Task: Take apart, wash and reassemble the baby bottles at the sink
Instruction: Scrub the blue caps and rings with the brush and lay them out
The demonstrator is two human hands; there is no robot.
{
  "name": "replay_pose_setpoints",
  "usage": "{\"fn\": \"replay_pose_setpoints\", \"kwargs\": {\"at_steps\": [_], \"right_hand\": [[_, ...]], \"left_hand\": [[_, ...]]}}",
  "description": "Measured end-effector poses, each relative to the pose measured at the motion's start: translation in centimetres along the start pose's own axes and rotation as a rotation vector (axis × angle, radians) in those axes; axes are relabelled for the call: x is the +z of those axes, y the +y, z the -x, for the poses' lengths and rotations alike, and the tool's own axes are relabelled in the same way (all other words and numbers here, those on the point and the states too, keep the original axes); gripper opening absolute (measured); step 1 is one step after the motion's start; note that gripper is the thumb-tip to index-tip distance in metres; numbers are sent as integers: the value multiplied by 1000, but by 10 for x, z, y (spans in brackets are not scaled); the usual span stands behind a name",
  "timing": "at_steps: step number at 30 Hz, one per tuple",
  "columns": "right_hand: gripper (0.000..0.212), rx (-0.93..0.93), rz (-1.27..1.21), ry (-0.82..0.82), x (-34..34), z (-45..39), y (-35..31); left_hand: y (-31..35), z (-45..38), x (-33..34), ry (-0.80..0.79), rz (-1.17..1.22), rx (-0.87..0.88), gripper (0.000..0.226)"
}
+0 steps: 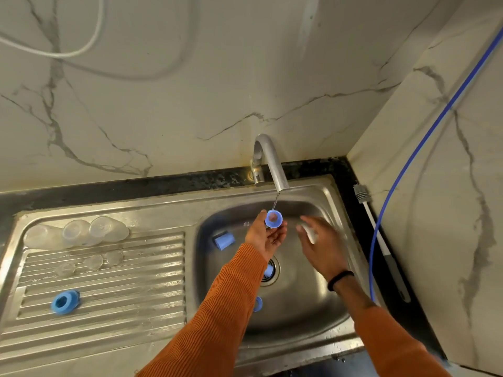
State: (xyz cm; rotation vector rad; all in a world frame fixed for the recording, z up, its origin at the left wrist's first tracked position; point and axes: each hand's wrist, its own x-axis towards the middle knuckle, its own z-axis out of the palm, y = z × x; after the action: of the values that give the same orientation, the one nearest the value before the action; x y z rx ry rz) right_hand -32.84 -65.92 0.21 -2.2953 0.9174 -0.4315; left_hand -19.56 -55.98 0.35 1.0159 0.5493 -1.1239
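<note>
**Blue bottle cap rinsed under a thin stream at the steel sink**

From my remote seat I see the left hand [265, 235] raised palm-up under the tap [269, 161], fingers curled round a blue cap [273, 219] whose open mouth faces the camera; a narrow thread of water falls onto its rim. The right hand [318, 238] hovers just beside it over the basin, fingers loosely spread; something pale lies against them, too blurred for me to tell what it is or whether it is gripped. Both arms wear orange ribbed sleeves, and a dark band circles the right wrist.

Inside the sink [334, 317] a second blue cap [224, 240] lies on its side near the left wall, a small blue piece [269, 270] sits at the drain, and another blue ring [257, 304] shows beside the left sleeve. On the ribbed drainboard three clear bottles [79, 232] lie together along the far edge, three clear teats [94, 262] rest nearer, and a blue collar ring [65, 302] sits well apart towards the front. A bottle brush [381, 240] lies on the dark desk right of the sink, beside a blue hose [424, 137].
</note>
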Motion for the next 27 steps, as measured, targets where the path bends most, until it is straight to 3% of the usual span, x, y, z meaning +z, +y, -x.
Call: {"fn": "replay_pose_setpoints", "kwargs": {"at_steps": [3,7,11,18,27], "right_hand": [[27,72,-248,-102,13,-12,-42],[19,142,-347,-71,23,-31,-61],[12,155,-318,-83,27,-47,-71],[12,104,-104,-43,26,-51,-71],[24,133,-247,-122,11,-40,-65]], "left_hand": [[1,4,0,21,0,-4,42],[12,8,-8,16,-43,52,37],[25,8,-12,2,-105,96,26],[20,9,-17,-13,-199,130,26],[17,12,-9,7,-181,119,14]]}}
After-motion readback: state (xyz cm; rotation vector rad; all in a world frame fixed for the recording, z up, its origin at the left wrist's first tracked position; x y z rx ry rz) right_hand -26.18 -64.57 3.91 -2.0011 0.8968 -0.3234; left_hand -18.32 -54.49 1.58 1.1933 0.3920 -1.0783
